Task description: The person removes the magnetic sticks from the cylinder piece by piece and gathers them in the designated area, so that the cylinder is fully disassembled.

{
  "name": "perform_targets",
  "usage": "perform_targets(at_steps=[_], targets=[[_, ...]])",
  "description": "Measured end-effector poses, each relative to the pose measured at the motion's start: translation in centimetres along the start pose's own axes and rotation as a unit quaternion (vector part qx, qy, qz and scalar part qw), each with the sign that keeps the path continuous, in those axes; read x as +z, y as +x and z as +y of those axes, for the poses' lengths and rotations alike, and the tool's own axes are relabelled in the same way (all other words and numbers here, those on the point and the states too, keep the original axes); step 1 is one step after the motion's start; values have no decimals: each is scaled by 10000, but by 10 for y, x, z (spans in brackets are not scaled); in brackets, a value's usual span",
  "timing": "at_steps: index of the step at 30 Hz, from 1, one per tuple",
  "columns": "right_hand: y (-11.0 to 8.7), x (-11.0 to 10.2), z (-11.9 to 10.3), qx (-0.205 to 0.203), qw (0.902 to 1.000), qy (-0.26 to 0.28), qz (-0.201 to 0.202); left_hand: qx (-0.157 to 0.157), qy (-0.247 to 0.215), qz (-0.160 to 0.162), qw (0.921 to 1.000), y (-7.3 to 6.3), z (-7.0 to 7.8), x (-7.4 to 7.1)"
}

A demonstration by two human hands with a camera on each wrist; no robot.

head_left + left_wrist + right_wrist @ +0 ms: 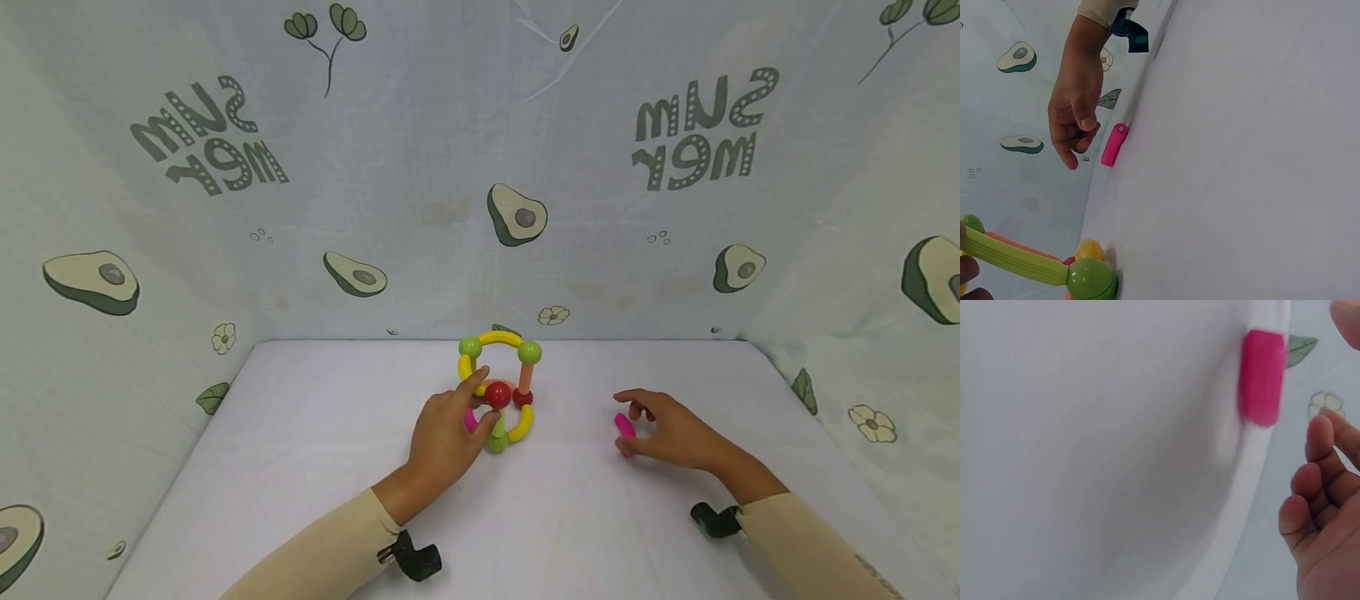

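Note:
A ball-and-stick toy frame (530, 353) stands on the white table, built from green and red balls joined by yellow, orange, pink and light green sticks. My left hand (444, 433) holds its left side, with thumb and index finger spread around the red ball (498, 394). In the left wrist view a light green stick (1019, 257) runs into a green ball (1091, 279) low on the frame. Over to the right, a loose pink stick (624, 424) lies on the table. My right hand (675, 433) hovers around it, thumb and fingers apart; the right wrist view shows a gap between fingers and stick (1262, 378).
The white table (337, 400) is bordered at the back and sides by a hanging cloth (420, 150) printed with avocados, flowers and lettering. Black wrist mounts (416, 560) sit at both sleeve cuffs.

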State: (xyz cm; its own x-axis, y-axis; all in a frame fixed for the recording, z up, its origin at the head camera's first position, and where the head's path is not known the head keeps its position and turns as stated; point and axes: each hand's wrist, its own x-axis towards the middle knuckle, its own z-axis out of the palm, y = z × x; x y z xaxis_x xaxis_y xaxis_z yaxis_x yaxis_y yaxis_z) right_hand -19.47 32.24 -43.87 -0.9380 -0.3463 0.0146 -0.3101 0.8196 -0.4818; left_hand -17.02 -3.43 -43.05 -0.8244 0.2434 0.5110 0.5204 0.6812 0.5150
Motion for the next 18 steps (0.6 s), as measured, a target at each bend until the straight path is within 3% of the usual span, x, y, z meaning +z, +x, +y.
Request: perform_targets(at_steps=[3,8,11,18], targets=[[2,-2,-17,-27,9997,105,225,-226,-339,-104,9991,-1,-4,0],[6,-1,-45,-220,9980,236,535,-348,-1057,-79,9938,-2,-11,-2],[8,2,-62,-413,9956,281,796,-409,-1594,-74,9863,-1,-13,-4],[16,11,-100,-763,9888,392,1223,-726,-2344,-257,9691,3,-16,-4]])
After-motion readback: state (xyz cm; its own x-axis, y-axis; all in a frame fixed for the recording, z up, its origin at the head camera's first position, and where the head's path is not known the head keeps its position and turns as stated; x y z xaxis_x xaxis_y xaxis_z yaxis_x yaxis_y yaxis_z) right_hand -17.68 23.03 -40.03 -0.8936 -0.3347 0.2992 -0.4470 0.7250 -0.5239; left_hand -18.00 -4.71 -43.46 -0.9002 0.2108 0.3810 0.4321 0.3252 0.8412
